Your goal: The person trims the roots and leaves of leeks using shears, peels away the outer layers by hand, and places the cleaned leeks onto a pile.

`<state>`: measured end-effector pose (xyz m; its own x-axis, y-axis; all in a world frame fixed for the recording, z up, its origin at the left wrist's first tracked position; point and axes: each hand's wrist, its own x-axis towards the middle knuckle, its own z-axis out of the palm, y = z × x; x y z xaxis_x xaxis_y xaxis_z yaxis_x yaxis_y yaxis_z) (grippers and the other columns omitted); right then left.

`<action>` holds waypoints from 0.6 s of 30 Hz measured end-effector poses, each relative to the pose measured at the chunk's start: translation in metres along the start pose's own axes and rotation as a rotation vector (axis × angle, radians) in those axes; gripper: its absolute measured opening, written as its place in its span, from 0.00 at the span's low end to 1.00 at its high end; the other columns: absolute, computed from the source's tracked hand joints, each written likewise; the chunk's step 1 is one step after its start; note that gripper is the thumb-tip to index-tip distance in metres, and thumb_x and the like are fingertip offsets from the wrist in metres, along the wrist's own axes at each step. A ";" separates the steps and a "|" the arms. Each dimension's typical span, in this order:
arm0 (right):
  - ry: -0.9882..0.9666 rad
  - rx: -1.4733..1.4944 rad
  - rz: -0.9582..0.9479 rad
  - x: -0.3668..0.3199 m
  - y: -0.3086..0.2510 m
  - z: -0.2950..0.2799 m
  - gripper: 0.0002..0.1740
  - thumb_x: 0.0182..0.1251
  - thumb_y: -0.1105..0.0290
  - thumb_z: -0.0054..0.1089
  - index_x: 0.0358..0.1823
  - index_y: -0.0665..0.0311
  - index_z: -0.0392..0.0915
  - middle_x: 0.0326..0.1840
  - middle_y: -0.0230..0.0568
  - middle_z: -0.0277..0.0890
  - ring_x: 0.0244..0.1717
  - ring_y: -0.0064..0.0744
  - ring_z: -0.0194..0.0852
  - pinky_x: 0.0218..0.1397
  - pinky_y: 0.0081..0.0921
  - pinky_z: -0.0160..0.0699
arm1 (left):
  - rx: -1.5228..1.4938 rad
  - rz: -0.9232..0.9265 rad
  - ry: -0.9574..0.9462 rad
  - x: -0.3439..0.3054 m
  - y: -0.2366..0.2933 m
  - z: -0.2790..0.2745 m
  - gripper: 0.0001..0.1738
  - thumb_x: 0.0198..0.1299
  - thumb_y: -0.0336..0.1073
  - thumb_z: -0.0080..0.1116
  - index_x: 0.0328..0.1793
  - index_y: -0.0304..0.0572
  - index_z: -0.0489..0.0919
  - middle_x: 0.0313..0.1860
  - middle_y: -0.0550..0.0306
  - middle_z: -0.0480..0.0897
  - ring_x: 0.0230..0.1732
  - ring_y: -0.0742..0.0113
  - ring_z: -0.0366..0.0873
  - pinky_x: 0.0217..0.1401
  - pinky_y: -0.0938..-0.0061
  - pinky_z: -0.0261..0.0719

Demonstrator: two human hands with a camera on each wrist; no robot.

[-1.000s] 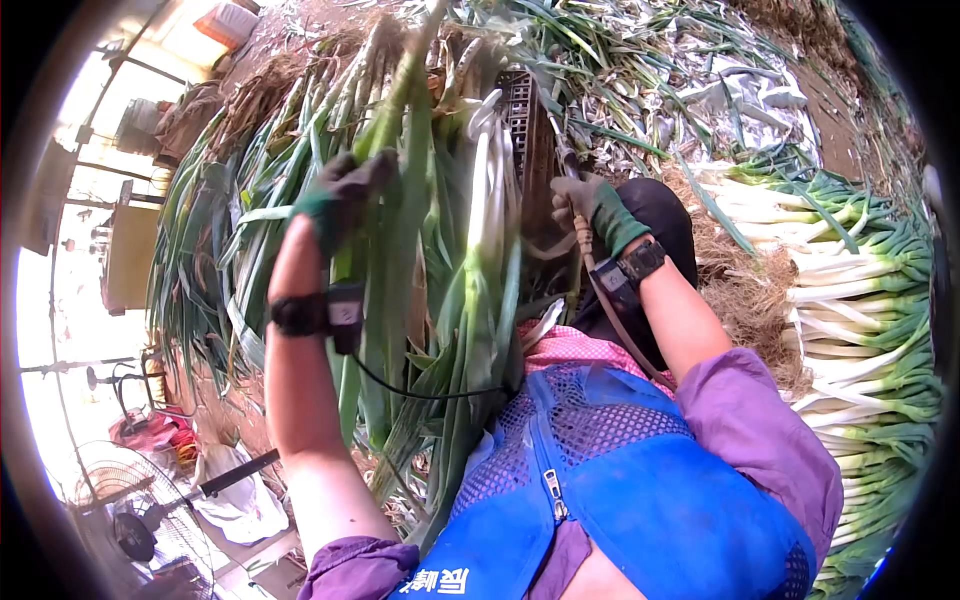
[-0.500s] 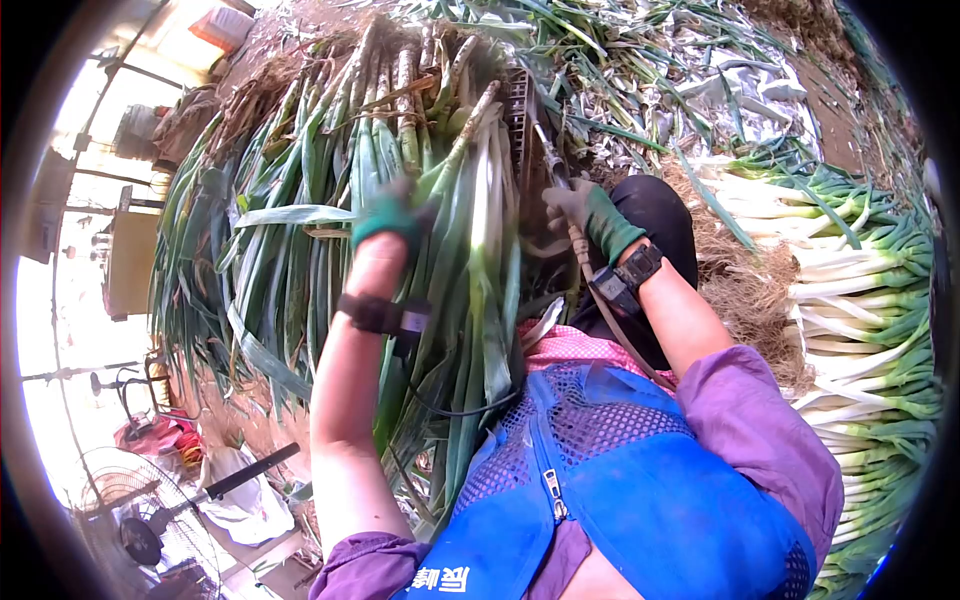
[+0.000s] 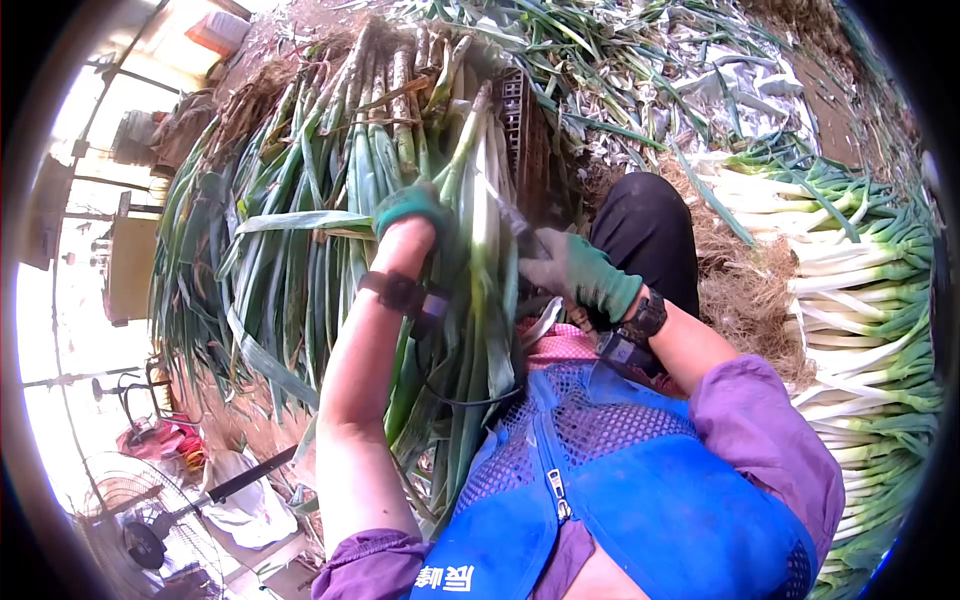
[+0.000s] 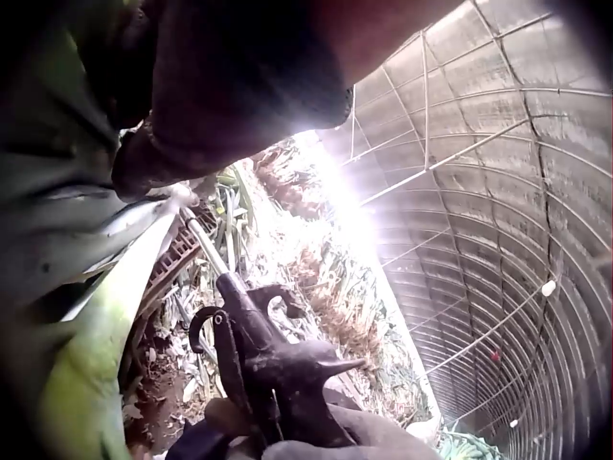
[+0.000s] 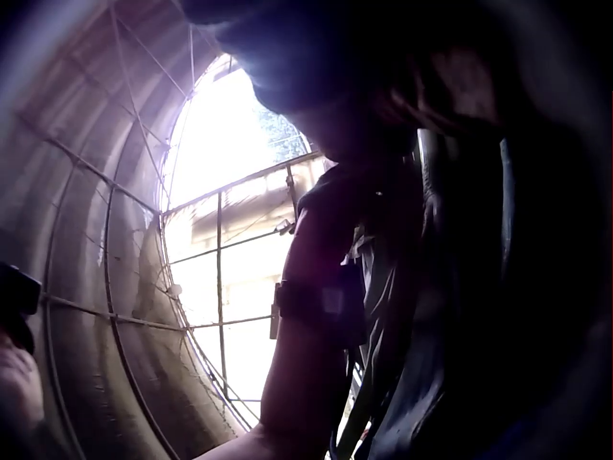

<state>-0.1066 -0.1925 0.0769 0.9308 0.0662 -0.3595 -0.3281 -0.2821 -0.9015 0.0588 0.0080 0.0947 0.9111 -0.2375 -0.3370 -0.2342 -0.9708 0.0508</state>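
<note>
My gloved left hand (image 3: 412, 208) grips a long green onion (image 3: 468, 138) among the stalks in front of me, its root end pointing away. In the left wrist view this hand is dark and in shadow. My gloved right hand (image 3: 570, 268) holds an air blow gun (image 4: 287, 369) by its handle. The slim nozzle slants toward the left hand, its tip close to the pale onion shaft. Peeled white shafts (image 3: 485, 210) lie just right of the left hand. In the right wrist view the right hand is mostly dark.
Unpeeled green onions (image 3: 270, 230) lie in a thick heap on the left. Peeled ones (image 3: 850, 290) are stacked on the right, roots inward. A plastic crate (image 3: 515, 120) stands ahead amid leaf scraps (image 3: 640, 80). A fan (image 3: 145, 535) stands at lower left.
My left hand swung right and down onto the onion stalks from above the heap. The right hand came left and nearer my body, bringing the blow gun over beside the left hand.
</note>
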 end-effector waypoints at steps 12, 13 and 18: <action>-0.006 -0.236 0.037 0.032 -0.003 0.010 0.29 0.55 0.48 0.60 0.45 0.69 0.79 0.39 0.58 0.82 0.45 0.52 0.83 0.49 0.41 0.79 | 0.313 0.111 0.379 -0.032 0.013 0.040 0.13 0.64 0.38 0.49 0.51 0.51 0.82 0.56 0.51 0.78 0.57 0.51 0.76 0.53 0.55 0.77; -0.001 -0.248 0.030 0.033 -0.002 0.012 0.29 0.55 0.48 0.60 0.46 0.69 0.79 0.38 0.58 0.82 0.44 0.52 0.83 0.48 0.41 0.79 | 0.347 0.068 0.357 -0.028 0.012 0.042 0.13 0.65 0.38 0.49 0.51 0.50 0.81 0.55 0.51 0.79 0.56 0.50 0.78 0.51 0.54 0.78; -0.017 -0.096 0.066 0.072 0.008 0.009 0.30 0.54 0.49 0.60 0.48 0.70 0.79 0.34 0.56 0.83 0.38 0.51 0.84 0.45 0.41 0.80 | 0.260 -0.110 0.053 -0.006 0.025 0.018 0.14 0.66 0.38 0.52 0.54 0.46 0.80 0.53 0.45 0.84 0.53 0.47 0.83 0.46 0.52 0.83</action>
<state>-0.0436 -0.1817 0.0415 0.9044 0.0602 -0.4224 -0.3713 -0.3770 -0.8486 0.0415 -0.0142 0.0810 0.9506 -0.1391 -0.2775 -0.2060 -0.9514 -0.2288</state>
